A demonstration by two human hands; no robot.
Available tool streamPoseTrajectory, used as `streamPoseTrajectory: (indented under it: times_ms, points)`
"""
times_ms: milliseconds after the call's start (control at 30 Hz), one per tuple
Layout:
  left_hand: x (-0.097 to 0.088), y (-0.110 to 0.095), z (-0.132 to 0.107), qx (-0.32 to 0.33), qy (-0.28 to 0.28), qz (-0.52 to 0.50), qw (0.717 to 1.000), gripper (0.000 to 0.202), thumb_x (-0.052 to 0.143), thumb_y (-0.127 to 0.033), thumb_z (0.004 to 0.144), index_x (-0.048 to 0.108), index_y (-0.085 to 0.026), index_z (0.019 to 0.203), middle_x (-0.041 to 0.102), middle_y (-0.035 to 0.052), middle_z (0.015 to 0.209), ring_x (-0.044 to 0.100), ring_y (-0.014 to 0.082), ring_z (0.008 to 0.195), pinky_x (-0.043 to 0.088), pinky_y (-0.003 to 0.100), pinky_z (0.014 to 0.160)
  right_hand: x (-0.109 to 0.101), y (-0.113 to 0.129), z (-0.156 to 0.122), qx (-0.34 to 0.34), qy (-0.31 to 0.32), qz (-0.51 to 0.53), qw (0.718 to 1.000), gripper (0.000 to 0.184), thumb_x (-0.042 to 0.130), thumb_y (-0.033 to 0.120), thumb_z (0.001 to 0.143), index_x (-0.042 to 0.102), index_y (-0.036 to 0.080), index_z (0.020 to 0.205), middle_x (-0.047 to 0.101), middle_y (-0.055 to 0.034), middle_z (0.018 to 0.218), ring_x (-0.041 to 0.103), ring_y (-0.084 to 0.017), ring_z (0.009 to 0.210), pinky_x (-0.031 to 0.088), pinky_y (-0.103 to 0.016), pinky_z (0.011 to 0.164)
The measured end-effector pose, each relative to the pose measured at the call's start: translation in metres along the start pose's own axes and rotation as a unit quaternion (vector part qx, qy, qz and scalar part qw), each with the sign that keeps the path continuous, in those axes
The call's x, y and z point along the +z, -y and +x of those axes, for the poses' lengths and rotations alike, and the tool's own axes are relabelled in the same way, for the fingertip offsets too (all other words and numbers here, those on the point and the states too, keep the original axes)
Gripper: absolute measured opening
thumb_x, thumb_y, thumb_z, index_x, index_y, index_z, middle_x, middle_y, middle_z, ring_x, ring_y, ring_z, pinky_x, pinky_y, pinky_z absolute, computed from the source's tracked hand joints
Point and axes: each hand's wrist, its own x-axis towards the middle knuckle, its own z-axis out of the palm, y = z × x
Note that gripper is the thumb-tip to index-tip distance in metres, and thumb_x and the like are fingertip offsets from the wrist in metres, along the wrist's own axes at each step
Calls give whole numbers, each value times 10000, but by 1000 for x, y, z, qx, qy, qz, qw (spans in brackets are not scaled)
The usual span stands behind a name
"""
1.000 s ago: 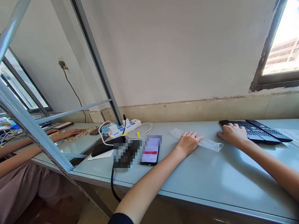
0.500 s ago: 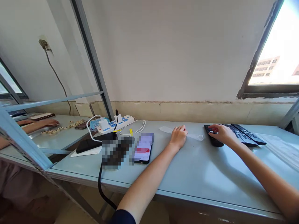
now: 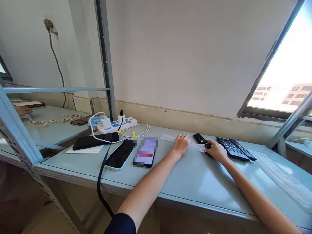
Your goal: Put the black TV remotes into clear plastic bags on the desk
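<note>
My left hand (image 3: 181, 145) lies on a long clear plastic sleeve (image 3: 168, 138) on the pale grey table (image 3: 204, 182), fingers curled down on it. My right hand (image 3: 216, 151) is closed round the near end of a black remote control (image 3: 200, 139), which lies across the sleeve's right end. Two more black remotes (image 3: 235, 149) lie side by side just right of that hand.
Two phones (image 3: 120, 155) lie left of my left arm, with a white power strip (image 3: 116, 123), white cables and a black cable (image 3: 103, 175) behind. More clear plastic sleeves (image 3: 280, 174) lie at the right. A metal rack post (image 3: 105, 61) stands left; another person's hand (image 3: 22, 110) rests on the neighbouring table.
My right hand has drawn one remote away from the other two, leftward onto the end of the plastic sleeve. My left hand stayed on the sleeve. The view swung to the right.
</note>
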Motion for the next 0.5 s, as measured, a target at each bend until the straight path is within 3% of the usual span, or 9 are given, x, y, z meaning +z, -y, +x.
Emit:
streamPoseTrajectory:
  times_ms: [200,400,500]
  points:
    - [0,0,-2,-5,8,-20,1000,301,375,-2,878,613,-152,988,672,70,1006,627,173,956,401,289,854,-9,17,-11,5,-10,-1,1000,442,583,356,737,677,289,1163,719,-50,1070,670,-279,941,513,-325,707]
    - [6,-3,-1,5,2,-26,1000,389,342,8,875,546,-180,1147,659,54,1125,625,153,991,376,289,889,-10,21,-15,-26,-16,14,999,493,523,188,764,642,344,1216,688,-13,1139,667,-246,942,505,-299,718]
    - [8,-4,-1,13,-2,-23,1000,332,436,-80,876,543,-174,1176,650,68,1145,607,179,1038,367,308,913,-9,20,-14,-52,-10,27,998,571,481,105,761,610,374,1248,667,7,1173,665,-224,947,498,-276,709]
